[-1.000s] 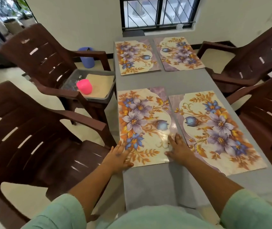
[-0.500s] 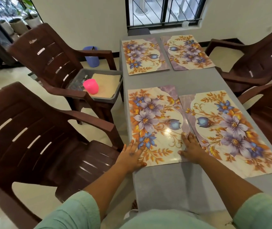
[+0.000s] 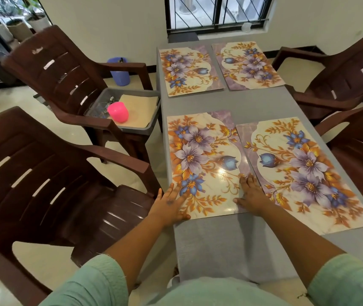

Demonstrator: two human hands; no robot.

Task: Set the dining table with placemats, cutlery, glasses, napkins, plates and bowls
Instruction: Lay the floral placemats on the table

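Several floral placemats lie on the grey dining table [image 3: 227,244]. The near left placemat [image 3: 200,160] has both my hands flat on its near edge. My left hand [image 3: 169,205] presses its near left corner with straight fingers. My right hand [image 3: 251,195] presses its near right corner, beside the near right placemat [image 3: 302,171]. Two more placemats, a far left one [image 3: 187,70] and a far right one [image 3: 250,65], lie near the window.
A grey tray [image 3: 141,129] on the far left chair's seat holds a pink cup [image 3: 118,111], glasses, cutlery and a beige napkin stack [image 3: 138,107]. Brown plastic chairs stand at the near left [image 3: 50,188] and at the right [image 3: 350,80]. A blue bin [image 3: 120,72] sits on the floor.
The view has shifted slightly; both hands stay flat on the near left placemat's near corners, which has barely moved.
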